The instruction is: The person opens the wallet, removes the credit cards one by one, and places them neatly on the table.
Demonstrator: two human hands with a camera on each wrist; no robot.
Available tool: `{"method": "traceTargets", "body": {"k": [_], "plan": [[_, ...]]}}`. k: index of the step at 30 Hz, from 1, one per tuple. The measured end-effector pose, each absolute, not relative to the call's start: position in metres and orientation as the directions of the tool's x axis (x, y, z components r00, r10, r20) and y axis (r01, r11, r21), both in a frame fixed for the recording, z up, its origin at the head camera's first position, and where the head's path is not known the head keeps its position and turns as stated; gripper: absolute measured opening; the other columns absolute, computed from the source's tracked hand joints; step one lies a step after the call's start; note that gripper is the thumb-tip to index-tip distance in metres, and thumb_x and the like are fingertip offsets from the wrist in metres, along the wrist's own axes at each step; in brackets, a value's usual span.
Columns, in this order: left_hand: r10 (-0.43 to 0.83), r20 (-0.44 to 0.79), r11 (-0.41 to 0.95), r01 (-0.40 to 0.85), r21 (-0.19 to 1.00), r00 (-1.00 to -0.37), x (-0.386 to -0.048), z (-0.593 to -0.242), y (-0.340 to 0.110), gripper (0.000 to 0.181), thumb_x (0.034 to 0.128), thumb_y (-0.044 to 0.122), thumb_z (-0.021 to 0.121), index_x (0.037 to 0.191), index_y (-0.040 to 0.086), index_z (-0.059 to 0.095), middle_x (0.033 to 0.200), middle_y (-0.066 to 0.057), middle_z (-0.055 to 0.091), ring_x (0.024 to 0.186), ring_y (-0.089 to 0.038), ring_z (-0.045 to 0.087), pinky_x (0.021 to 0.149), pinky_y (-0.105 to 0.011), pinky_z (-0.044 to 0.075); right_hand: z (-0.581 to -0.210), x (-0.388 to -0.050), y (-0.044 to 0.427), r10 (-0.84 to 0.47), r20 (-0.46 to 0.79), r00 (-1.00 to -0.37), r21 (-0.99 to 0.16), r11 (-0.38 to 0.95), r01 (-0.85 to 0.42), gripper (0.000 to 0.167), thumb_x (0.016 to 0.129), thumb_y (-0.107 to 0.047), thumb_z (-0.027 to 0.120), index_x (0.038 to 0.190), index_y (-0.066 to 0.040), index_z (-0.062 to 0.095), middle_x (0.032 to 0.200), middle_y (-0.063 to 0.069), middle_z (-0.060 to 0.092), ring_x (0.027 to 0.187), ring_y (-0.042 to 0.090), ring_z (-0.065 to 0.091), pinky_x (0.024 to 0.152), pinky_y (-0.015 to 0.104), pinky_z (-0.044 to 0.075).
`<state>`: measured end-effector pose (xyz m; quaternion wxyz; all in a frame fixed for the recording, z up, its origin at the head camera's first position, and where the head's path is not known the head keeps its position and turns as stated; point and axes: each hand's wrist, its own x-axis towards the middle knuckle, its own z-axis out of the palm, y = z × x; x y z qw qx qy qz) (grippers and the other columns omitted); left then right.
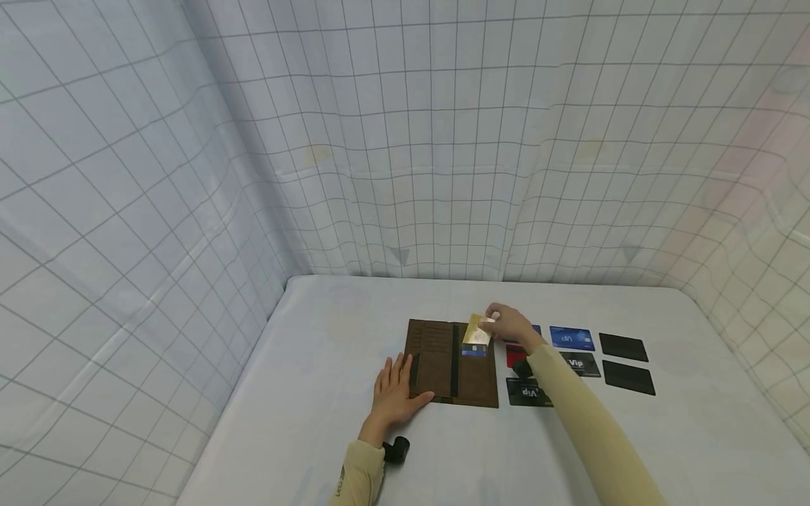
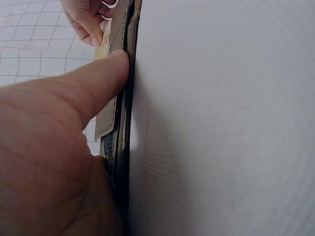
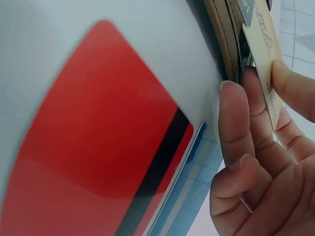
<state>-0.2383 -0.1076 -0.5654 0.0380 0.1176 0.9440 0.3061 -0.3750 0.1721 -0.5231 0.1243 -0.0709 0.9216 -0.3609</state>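
Note:
An opened brown wallet lies on the white table, with card slots on its left half and a dark strip down the middle. My right hand pinches a gold card between thumb and fingers over the wallet's right half. Just below that card, a blue card shows at the wallet's right half. In the right wrist view the gold card stands at the wallet's edge. My left hand rests with spread fingers on the wallet's lower left corner, its thumb pressing the near edge.
Right of the wallet lie a red card, a blue card, dark Vip cards and two black cards, in rough rows. My right forearm passes over some of them. White gridded curtains surround the table.

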Motion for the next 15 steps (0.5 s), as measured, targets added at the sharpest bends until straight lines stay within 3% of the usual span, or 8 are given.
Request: {"method": "traceTargets", "body": {"k": [15], "plan": [[0.245,-0.007,0.794,0.197,0.575,-0.969,-0.238,-0.566,-0.109,0.088,0.0885,0.048,0.061,0.149,-0.002,0.019,0.153,-0.022,0.013,0.139,-0.041,0.002,0.107,-0.055,0.003,-0.526,-0.378,0.185,-0.134,-0.151,-0.979,-0.626,0.779,-0.01,0.03,0.086,-0.034,0.068,0.094,-0.007,0.059,0.074,0.004,0.061,0.058,0.017,0.058,0.056,0.031,0.042]]}}
